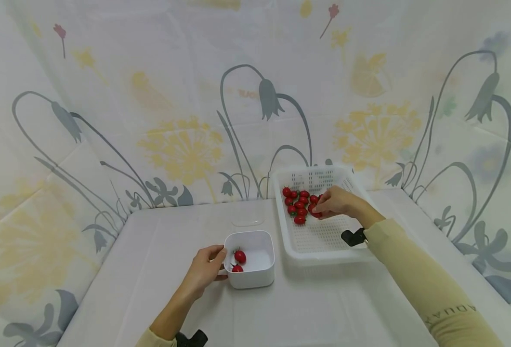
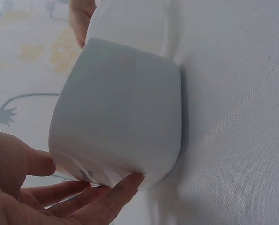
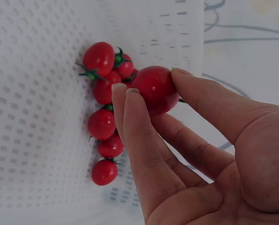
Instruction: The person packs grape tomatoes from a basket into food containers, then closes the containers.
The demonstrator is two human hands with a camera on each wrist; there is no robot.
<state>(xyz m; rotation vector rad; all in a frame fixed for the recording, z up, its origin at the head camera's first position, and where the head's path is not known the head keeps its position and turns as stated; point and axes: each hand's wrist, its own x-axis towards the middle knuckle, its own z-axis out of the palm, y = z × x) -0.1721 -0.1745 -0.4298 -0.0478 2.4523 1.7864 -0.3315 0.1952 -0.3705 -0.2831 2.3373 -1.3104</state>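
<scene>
Fine-woven white tablecloth underneath. On it, rectangular white plastic basket, perforated, with glossy red tomatoes piled inside; to its left, smooth white box, rounded-square, two small tomatoes inside. Gripping box's left side with left hand; pinching single tomato over basket, right hand's fingertips nearly closed. Dark sleeve lettering, upside down, unclear; tiny box print, illegible.

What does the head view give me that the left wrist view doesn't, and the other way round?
Only the head view: two tomatoes inside the white container, more tomatoes in the white basket, and the person's sleeves.

Only the left wrist view: small dark print on the container's outer wall.

Both: the left hand gripping the container, and at least part of the right hand.
</scene>
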